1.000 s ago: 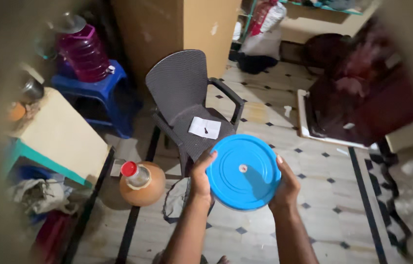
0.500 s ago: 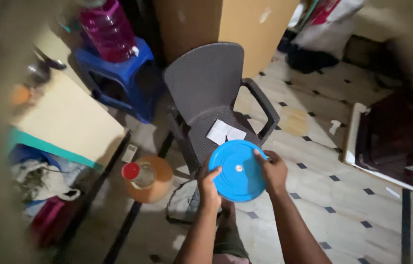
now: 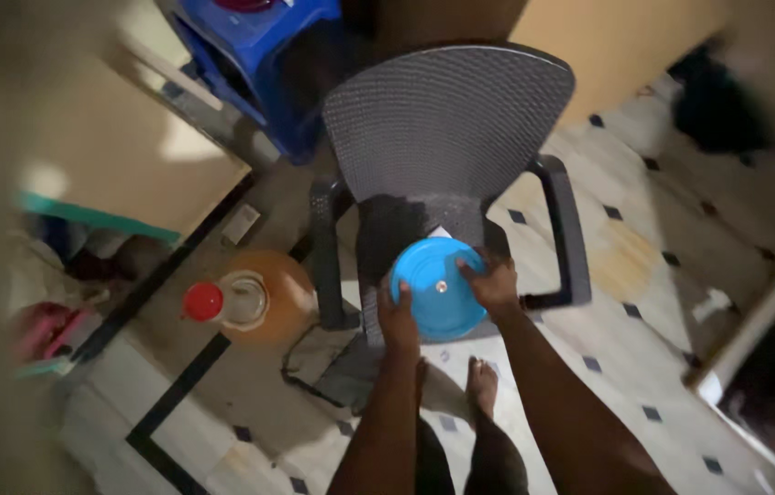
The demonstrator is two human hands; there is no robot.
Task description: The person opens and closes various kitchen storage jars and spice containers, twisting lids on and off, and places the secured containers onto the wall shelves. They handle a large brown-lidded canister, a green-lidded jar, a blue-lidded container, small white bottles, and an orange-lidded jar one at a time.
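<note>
Since half a second ago the view has tipped further down and closer over the chair (image 3: 450,137), and the blue lid (image 3: 435,287) has come lower, so that it now sits over the chair's seat rather than in front of it. The pink jug that showed on the blue stool (image 3: 254,37) is now cut off at the top edge; only the stool's top and one side remain. The white paper on the seat is almost wholly covered by the lid, with just a pale corner peeking above its rim.

Much is blurred: the left and right margins are smeared, the dark heap at the upper right cannot be told, and the bundle of cloth at the left edge is only a pink and pale smudge. Whether the lid rests on the seat or hangs just above it cannot be told.

The lid is round, bright blue and flat, with raised rings and a small pale spot at its centre. Whatever lies beneath it is hidden.

The left hand (image 3: 398,319) grips the lid's near left rim, thumb on top. The right hand (image 3: 490,282) clasps the right rim, fingers curled over the top face. Both forearms reach in from the bottom edge, and two bare feet (image 3: 481,385) stand on the tiled floor (image 3: 617,385) below the hands.

Left of the chair stands a round brown pot (image 3: 277,295) with a red-capped bottle (image 3: 222,301) on top, near a pale table (image 3: 103,156) with a green edge.
</note>
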